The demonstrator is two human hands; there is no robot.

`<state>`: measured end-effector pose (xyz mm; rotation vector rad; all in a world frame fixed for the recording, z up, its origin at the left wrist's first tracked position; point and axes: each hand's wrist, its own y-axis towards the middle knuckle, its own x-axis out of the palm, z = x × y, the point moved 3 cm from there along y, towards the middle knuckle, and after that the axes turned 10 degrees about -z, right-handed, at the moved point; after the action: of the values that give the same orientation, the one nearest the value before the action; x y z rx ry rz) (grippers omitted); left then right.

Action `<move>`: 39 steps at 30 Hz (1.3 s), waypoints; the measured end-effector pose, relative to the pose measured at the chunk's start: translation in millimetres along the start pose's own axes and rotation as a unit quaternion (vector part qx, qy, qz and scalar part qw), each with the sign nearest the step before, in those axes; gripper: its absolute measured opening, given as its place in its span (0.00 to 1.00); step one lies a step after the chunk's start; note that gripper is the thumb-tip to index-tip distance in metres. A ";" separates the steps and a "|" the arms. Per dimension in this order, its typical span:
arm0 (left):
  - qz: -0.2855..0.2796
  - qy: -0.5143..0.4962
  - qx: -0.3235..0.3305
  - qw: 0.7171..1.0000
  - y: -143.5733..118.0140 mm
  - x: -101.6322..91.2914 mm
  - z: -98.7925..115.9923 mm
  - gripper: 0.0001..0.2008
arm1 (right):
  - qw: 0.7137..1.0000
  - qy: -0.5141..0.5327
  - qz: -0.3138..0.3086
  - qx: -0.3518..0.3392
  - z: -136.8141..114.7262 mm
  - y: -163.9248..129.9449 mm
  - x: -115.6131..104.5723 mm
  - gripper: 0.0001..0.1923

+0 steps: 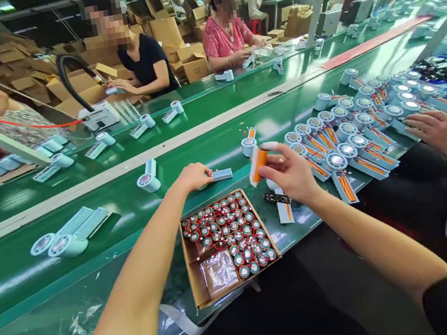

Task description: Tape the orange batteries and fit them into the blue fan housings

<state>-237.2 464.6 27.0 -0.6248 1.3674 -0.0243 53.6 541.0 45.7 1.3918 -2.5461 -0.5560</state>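
Nearest, below and between the two hands, an open cardboard box point(197, 286) of small round wired parts is set on the green belt point(32, 279). Just above it, the left hand point(193, 177) is seen with its fingers curled together, its fingertips pinching one end of a pale blue flat piece point(222, 174) that lies on the belt, to that hand's right. The right hand point(288, 171) is raised slightly over the belt, its thumb and fingers pinched around an orange strip point(258, 164) held at its left. Beyond and to the right of this hand, rows of blue round-headed units point(336, 161) are laid out. Further right, another person's hand point(440, 132) is rested, loosely spread.
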 end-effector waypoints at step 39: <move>0.165 -0.248 -0.046 0.954 -19.0 13.0 29.1 0.19 | 0.582 -0.678 -0.414 0.175 76.5 114.4 83.6 0.18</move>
<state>-201.2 455.6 25.5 -0.4336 0.9700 0.4419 -105.5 544.8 21.4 3.3161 -2.5707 -2.0198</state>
